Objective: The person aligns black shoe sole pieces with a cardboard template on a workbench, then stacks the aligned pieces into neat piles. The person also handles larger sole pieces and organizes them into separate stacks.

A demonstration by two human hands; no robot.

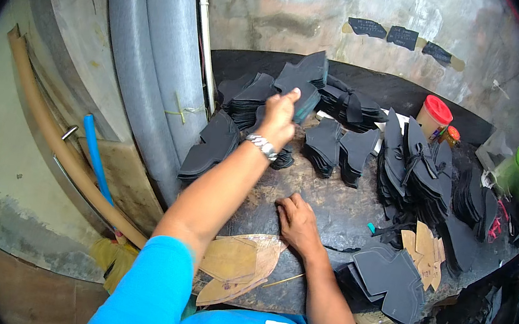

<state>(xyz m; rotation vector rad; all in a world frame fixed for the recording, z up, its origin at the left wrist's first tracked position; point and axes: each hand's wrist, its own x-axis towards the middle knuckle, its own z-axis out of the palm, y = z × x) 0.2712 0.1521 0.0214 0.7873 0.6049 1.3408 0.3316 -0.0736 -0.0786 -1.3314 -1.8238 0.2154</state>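
Two hands over a worktop (326, 202) strewn with black cut pieces.
The left hand (278, 117) pinches one black piece (306, 100) above the far-edge stacks; the right hand (296, 221) presses flat, fingers spread, near two tan patterns (237, 263) at the near edge.

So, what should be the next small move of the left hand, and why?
Probably lower the left hand and lay its black cut piece on the stack just beneath it. The hand is raised over that stack, pinching the piece, while the right hand rests flat on the table.
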